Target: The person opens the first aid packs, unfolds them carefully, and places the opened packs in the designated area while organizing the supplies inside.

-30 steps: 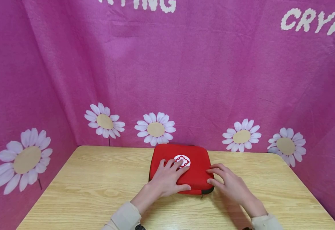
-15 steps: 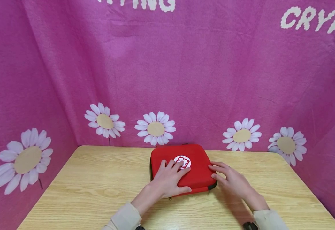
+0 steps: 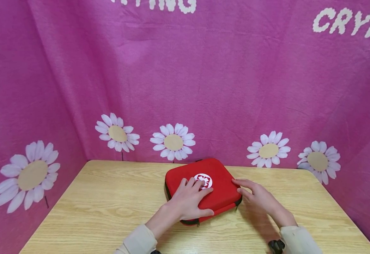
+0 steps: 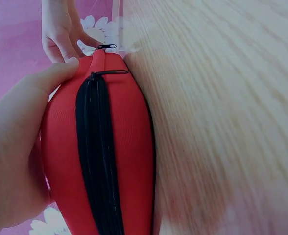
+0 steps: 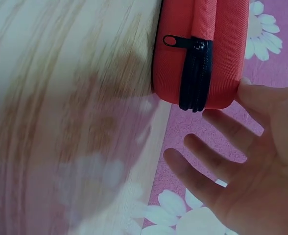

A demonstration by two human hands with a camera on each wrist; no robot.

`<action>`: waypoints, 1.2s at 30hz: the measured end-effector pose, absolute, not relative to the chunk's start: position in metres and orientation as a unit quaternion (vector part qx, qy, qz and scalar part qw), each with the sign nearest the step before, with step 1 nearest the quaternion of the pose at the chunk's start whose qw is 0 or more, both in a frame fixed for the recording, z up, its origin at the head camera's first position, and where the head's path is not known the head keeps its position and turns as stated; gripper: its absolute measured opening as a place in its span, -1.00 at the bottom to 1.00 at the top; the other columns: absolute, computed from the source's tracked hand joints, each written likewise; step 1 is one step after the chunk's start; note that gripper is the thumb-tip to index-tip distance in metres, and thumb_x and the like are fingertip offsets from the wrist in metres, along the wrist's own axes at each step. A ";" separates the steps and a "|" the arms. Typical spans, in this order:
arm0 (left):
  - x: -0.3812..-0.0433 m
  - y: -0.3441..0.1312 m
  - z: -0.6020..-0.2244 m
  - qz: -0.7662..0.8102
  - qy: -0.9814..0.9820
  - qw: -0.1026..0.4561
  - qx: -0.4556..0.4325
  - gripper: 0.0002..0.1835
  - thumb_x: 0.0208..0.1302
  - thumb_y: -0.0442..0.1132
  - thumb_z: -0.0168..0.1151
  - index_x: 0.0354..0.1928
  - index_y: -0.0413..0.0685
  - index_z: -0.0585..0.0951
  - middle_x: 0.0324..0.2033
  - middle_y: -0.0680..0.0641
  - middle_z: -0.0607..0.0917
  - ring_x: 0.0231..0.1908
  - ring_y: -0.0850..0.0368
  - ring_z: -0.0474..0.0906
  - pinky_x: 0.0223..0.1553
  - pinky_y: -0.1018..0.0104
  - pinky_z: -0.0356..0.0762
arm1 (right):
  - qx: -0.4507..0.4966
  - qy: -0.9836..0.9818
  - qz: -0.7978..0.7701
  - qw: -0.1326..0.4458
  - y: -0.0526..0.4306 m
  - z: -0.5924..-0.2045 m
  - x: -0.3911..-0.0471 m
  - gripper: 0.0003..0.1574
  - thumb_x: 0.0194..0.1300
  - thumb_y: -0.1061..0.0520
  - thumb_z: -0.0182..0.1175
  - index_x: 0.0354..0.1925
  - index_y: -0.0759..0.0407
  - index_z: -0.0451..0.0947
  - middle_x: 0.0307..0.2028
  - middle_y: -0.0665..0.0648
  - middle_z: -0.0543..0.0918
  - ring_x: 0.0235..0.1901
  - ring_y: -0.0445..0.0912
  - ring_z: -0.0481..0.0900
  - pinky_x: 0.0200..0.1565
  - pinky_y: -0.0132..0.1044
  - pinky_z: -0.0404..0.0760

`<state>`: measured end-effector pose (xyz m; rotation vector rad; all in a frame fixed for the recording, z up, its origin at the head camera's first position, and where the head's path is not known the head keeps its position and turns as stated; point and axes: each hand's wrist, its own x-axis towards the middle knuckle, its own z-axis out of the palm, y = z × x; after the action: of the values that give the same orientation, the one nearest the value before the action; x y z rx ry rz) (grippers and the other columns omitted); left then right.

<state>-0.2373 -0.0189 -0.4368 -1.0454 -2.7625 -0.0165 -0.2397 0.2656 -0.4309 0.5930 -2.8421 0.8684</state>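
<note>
A red zippered first aid case (image 3: 219, 194) lies turned at an angle on the wooden table in the head view, a white round cross badge on its lid. My left hand (image 3: 188, 199) rests on the lid with fingers spread, partly covering the badge; its thumb lies along the front edge. At the right corner, my right hand (image 3: 258, 197) touches the case with thumb and fingertips. The right wrist view shows that hand's fingers apart and fairly straight, the thumb at the lid's edge. Black zipper pulls (image 4: 109, 72) hang along the front side, and the case's zip is closed there.
The light wooden table (image 3: 108, 197) carries the case near its back edge. Behind and at both sides hangs a pink-purple cloth (image 3: 204, 88) printed with white daisies and letters. Dark wrist devices (image 3: 277, 246) show at the sleeves.
The case has turned counterclockwise: its near left corner has come toward me and its right corner has moved right and away. The right hand has followed that corner; the left hand stays on the lid.
</note>
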 end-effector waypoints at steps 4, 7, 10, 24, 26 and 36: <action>-0.238 -0.020 -0.435 -0.015 -0.928 0.094 -0.361 -0.26 0.22 0.51 -0.02 0.36 0.41 0.44 0.26 0.04 0.45 0.25 0.04 0.32 0.22 -0.03 0.27 | 0.182 -0.939 0.283 0.070 0.264 -0.431 -0.240 -0.51 0.38 0.12 0.21 0.26 0.12 0.55 0.17 0.19 0.64 0.22 0.17 0.54 0.22 0.15 0.44; -0.240 -0.023 -0.434 -0.051 -0.927 0.082 -0.362 -0.26 0.23 0.51 -0.02 0.37 0.38 0.43 0.28 0.07 0.45 0.23 0.07 0.32 0.22 0.03 0.27 | 0.174 -0.945 0.258 0.105 0.260 -0.431 -0.236 -0.55 0.34 0.17 0.25 0.19 0.15 0.60 0.12 0.19 0.66 0.16 0.18 0.57 0.15 0.17 0.50; -0.246 -0.031 -0.434 -0.103 -0.928 0.074 -0.350 -0.27 0.25 0.46 0.04 0.38 0.34 0.42 0.31 0.10 0.43 0.24 0.10 0.30 0.26 0.06 0.25 | 0.170 -0.945 0.233 0.152 0.252 -0.431 -0.228 -0.61 0.27 0.20 0.31 0.08 0.18 0.66 0.05 0.18 0.66 0.08 0.16 0.59 0.07 0.16 0.56; -0.279 -0.077 -0.434 -0.193 -0.946 0.079 -0.247 -0.29 0.29 0.28 0.17 0.37 0.08 0.45 0.37 -0.08 0.40 0.34 -0.13 0.28 0.28 -0.13 0.28 | 0.170 -0.944 0.232 0.165 0.225 -0.436 -0.211 -0.52 0.25 0.00 0.37 0.09 0.14 0.62 0.15 0.16 0.52 0.08 0.10 0.51 -0.13 -0.02 0.59; -0.279 -0.078 -0.441 -0.204 -0.946 0.078 -0.240 -0.29 0.32 0.28 0.13 0.38 0.05 0.44 0.38 -0.10 0.39 0.34 -0.14 0.27 0.24 -0.13 0.31 | 0.169 -0.939 0.255 0.157 0.226 -0.439 -0.214 -0.53 0.26 0.03 0.36 0.10 0.16 0.61 0.18 0.19 0.50 0.13 0.11 0.50 -0.03 0.03 0.57; -0.272 -0.074 -0.446 -0.196 -0.953 0.081 -0.216 -0.29 0.30 0.33 0.10 0.34 0.07 0.48 0.35 -0.09 0.39 0.31 -0.09 0.28 0.20 -0.09 0.34 | 0.173 -0.905 0.373 0.110 0.238 -0.446 -0.235 -0.52 0.28 0.17 0.33 0.14 0.30 0.58 0.24 0.30 0.41 0.22 0.21 0.42 -0.12 -0.26 0.67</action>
<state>-0.2721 -0.0736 -0.4456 -0.6453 -2.8496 -0.5866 -0.2345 0.2377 -0.4461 0.5072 -2.6602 1.0962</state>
